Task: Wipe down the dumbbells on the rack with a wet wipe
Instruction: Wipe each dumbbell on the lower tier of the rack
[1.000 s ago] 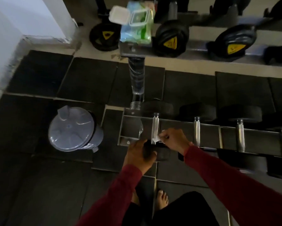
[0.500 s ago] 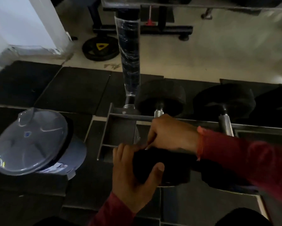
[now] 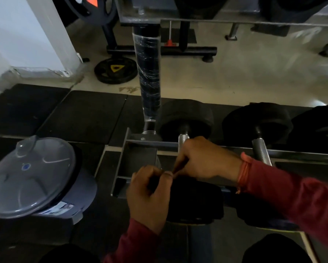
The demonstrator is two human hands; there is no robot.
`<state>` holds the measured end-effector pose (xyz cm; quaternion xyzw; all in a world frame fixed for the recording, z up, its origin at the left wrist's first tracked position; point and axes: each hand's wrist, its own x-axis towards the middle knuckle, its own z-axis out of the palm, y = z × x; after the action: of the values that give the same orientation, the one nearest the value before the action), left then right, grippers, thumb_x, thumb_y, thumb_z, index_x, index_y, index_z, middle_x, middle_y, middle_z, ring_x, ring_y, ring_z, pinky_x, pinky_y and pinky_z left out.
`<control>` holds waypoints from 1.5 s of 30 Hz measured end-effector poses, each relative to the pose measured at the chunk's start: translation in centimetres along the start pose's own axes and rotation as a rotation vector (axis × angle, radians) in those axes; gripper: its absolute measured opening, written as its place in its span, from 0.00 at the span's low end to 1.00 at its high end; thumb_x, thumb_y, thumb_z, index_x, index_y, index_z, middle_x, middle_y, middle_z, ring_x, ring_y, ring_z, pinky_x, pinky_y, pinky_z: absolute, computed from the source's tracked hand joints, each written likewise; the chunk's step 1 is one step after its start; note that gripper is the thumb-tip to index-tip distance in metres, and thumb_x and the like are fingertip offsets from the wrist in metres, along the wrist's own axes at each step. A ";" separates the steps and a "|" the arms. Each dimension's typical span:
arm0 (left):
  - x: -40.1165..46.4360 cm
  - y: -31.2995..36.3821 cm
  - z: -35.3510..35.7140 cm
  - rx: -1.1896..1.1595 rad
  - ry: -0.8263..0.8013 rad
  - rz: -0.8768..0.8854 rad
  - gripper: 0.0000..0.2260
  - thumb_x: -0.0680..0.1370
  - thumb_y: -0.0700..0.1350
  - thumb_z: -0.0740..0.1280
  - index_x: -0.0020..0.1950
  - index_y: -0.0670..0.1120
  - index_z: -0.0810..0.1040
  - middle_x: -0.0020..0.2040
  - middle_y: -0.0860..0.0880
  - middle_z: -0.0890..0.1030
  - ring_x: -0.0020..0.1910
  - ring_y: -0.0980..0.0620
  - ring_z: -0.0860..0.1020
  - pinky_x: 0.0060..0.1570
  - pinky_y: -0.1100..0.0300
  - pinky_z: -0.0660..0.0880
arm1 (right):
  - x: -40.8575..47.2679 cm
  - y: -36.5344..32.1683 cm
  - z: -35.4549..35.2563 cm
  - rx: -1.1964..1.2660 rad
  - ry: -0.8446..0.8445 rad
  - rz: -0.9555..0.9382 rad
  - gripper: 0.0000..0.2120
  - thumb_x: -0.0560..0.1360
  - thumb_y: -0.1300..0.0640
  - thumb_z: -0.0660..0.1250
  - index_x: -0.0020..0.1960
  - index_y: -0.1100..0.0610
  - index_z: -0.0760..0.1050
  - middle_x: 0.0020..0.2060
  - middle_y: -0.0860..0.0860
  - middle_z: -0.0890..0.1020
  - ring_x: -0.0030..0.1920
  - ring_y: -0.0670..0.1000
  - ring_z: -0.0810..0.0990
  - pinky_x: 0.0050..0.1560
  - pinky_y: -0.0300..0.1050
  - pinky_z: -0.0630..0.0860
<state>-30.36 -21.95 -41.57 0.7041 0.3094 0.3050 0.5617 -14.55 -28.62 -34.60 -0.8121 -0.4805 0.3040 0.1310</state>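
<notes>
The leftmost black dumbbell point(image 3: 186, 118) lies across the low rack rail point(image 3: 151, 143), its knurled steel handle point(image 3: 183, 138) pointing toward me. My right hand point(image 3: 203, 160) is closed over the middle of that handle. The wet wipe is almost entirely hidden under its fingers. My left hand point(image 3: 150, 194) curls over the top left of the dumbbell's near head point(image 3: 195, 200), thumb and fingertips touching the right hand's fingertips. A second dumbbell point(image 3: 258, 122) rests on the rail to the right, untouched.
A grey lidded bin point(image 3: 32, 175) stands on the floor mats to the left. The wrapped rack post point(image 3: 149, 73) rises behind the rail to an upper shelf point(image 3: 140, 16). A weight plate point(image 3: 115, 71) lies flat by the white wall.
The view has dropped closer to the low rack. My right hand closed over the handle, hiding the wipe. My left hand's fingers shifted from a wide grasp to a curl on the near head.
</notes>
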 end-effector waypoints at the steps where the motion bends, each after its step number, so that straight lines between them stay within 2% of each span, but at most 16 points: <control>1: -0.1 0.0 0.0 0.018 0.012 0.020 0.12 0.70 0.56 0.66 0.32 0.51 0.73 0.32 0.49 0.75 0.37 0.41 0.75 0.38 0.36 0.75 | -0.1 0.4 -0.4 0.023 -0.038 0.017 0.05 0.71 0.48 0.76 0.47 0.44 0.85 0.32 0.36 0.81 0.36 0.39 0.82 0.40 0.32 0.76; 3: -0.3 -0.2 0.1 0.029 0.038 0.054 0.11 0.71 0.56 0.67 0.34 0.51 0.73 0.32 0.50 0.75 0.36 0.42 0.76 0.36 0.39 0.76 | -0.7 1.2 -1.2 0.038 -0.089 0.037 0.04 0.69 0.48 0.77 0.44 0.43 0.85 0.30 0.36 0.82 0.36 0.40 0.84 0.41 0.35 0.79; 8: -0.1 -0.2 0.5 0.012 0.062 0.070 0.11 0.71 0.53 0.67 0.32 0.51 0.71 0.30 0.49 0.73 0.33 0.45 0.73 0.37 0.40 0.73 | -1.3 1.4 -0.3 0.079 0.048 0.012 0.07 0.68 0.45 0.77 0.46 0.42 0.85 0.38 0.35 0.84 0.39 0.32 0.81 0.40 0.24 0.73; 11: -0.1 0.0 0.5 0.028 0.072 0.069 0.11 0.71 0.52 0.67 0.31 0.53 0.70 0.29 0.51 0.71 0.33 0.44 0.72 0.36 0.44 0.71 | -0.7 0.9 0.4 0.117 0.058 0.000 0.07 0.69 0.45 0.76 0.48 0.42 0.85 0.40 0.38 0.85 0.40 0.35 0.81 0.44 0.29 0.77; 14: 0.0 0.1 0.4 0.039 0.071 0.062 0.11 0.72 0.50 0.67 0.32 0.52 0.69 0.30 0.51 0.70 0.34 0.44 0.71 0.35 0.46 0.70 | -1.3 1.3 -0.6 0.135 -0.005 0.017 0.08 0.69 0.42 0.75 0.46 0.43 0.85 0.38 0.36 0.84 0.39 0.34 0.81 0.42 0.29 0.76; 17: 0.2 0.2 0.3 0.057 0.036 0.045 0.10 0.72 0.48 0.66 0.33 0.50 0.69 0.31 0.51 0.70 0.36 0.44 0.71 0.35 0.48 0.70 | -1.9 2.2 -1.2 0.140 -0.004 0.071 0.06 0.68 0.47 0.77 0.44 0.45 0.86 0.33 0.36 0.83 0.37 0.34 0.80 0.38 0.26 0.72; 22: 0.0 1.1 -0.2 0.141 -0.028 -0.009 0.10 0.73 0.51 0.65 0.33 0.50 0.72 0.34 0.54 0.73 0.40 0.51 0.73 0.40 0.63 0.67 | -2.2 0.6 0.6 0.215 0.109 0.022 0.06 0.70 0.48 0.76 0.47 0.46 0.86 0.40 0.41 0.86 0.40 0.37 0.82 0.44 0.29 0.76; 24: -0.2 1.6 -0.9 0.199 -0.100 -0.042 0.09 0.75 0.55 0.65 0.37 0.52 0.75 0.38 0.55 0.76 0.44 0.52 0.75 0.43 0.65 0.69 | -2.1 0.8 0.3 0.186 0.105 0.065 0.05 0.70 0.49 0.76 0.45 0.46 0.86 0.36 0.40 0.84 0.37 0.36 0.81 0.40 0.29 0.75; 27: -0.5 2.5 -2.7 0.237 -0.223 -0.063 0.10 0.76 0.59 0.65 0.46 0.55 0.80 0.47 0.58 0.81 0.51 0.54 0.79 0.51 0.63 0.74 | -2.4 1.5 -0.7 0.256 0.073 0.183 0.05 0.68 0.48 0.79 0.43 0.47 0.86 0.29 0.35 0.80 0.34 0.30 0.78 0.35 0.24 0.70; 31: -1.1 3.0 -3.9 0.264 -0.283 -0.192 0.16 0.75 0.63 0.66 0.58 0.57 0.81 0.56 0.58 0.81 0.57 0.59 0.79 0.55 0.59 0.78 | -2.3 -0.3 0.5 0.252 0.125 0.210 0.06 0.70 0.51 0.78 0.46 0.49 0.86 0.40 0.42 0.85 0.36 0.34 0.78 0.41 0.24 0.72; 35: -0.6 4.0 -4.2 0.271 -0.295 -0.294 0.18 0.74 0.62 0.69 0.59 0.55 0.81 0.56 0.60 0.82 0.57 0.63 0.79 0.56 0.57 0.79 | -2.8 1.0 0.5 0.258 0.114 0.320 0.04 0.69 0.52 0.78 0.43 0.49 0.86 0.39 0.44 0.85 0.38 0.39 0.81 0.45 0.32 0.78; 39: -0.3 5.3 -4.2 0.298 -0.284 -0.365 0.19 0.71 0.62 0.69 0.59 0.57 0.80 0.56 0.60 0.82 0.56 0.66 0.78 0.57 0.62 0.78 | -3.7 1.9 0.7 0.379 0.129 0.460 0.03 0.70 0.57 0.77 0.43 0.54 0.85 0.38 0.46 0.84 0.37 0.38 0.80 0.38 0.23 0.71; 43: -0.7 6.6 -3.3 0.333 -0.255 -0.463 0.20 0.74 0.56 0.71 0.66 0.56 0.77 0.62 0.57 0.79 0.62 0.60 0.77 0.63 0.61 0.75 | -3.1 2.0 1.4 0.419 0.059 0.538 0.04 0.71 0.54 0.76 0.44 0.52 0.83 0.40 0.45 0.83 0.45 0.44 0.82 0.39 0.27 0.70; 45: -0.8 7.6 -2.8 0.360 -0.320 -0.551 0.28 0.76 0.55 0.71 0.74 0.54 0.69 0.70 0.56 0.73 0.68 0.58 0.72 0.67 0.64 0.69 | -3.4 2.2 1.2 0.488 0.006 0.544 0.06 0.71 0.50 0.76 0.43 0.50 0.82 0.39 0.43 0.83 0.43 0.42 0.81 0.38 0.30 0.72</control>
<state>-32.36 -22.22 -33.64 0.7206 0.4445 -0.0312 0.5312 -14.99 -32.71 -35.40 -0.8560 -0.1601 0.4309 0.2366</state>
